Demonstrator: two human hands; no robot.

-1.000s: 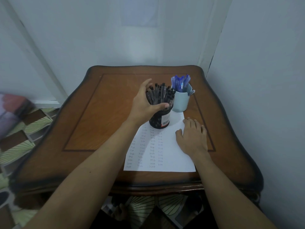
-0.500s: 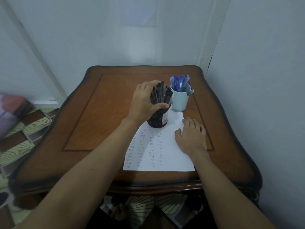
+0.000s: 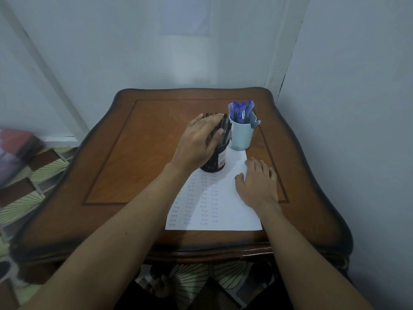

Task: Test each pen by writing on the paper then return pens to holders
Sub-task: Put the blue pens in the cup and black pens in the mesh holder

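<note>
Black pens [image 3: 224,130], a full bundle, stand in the dark holder [image 3: 214,163] at frame centre, on the top end of the paper [image 3: 225,211].

Left hand [image 3: 197,142]: a second ago spread beside the bundle. Half a second ago curling over the tops. Now wrapped round the cluster, fingers hooked over the far side, thumb across the near side. One pen gripped or many: cannot tell.

Holder base sits on the sheet, not lifted.

Right hand [image 3: 257,185] as before: flat, fingers straight, pinning the sheet's right edge, right of centre.

Pale blue cup [image 3: 242,136] of blue pens [image 3: 241,109] sits just right of the holder.

Left half of the paper is filled with columns of "test".

Judgement: the closing grip likely means drawing the next pen or settling the bundle. Testing looks well along.
</note>
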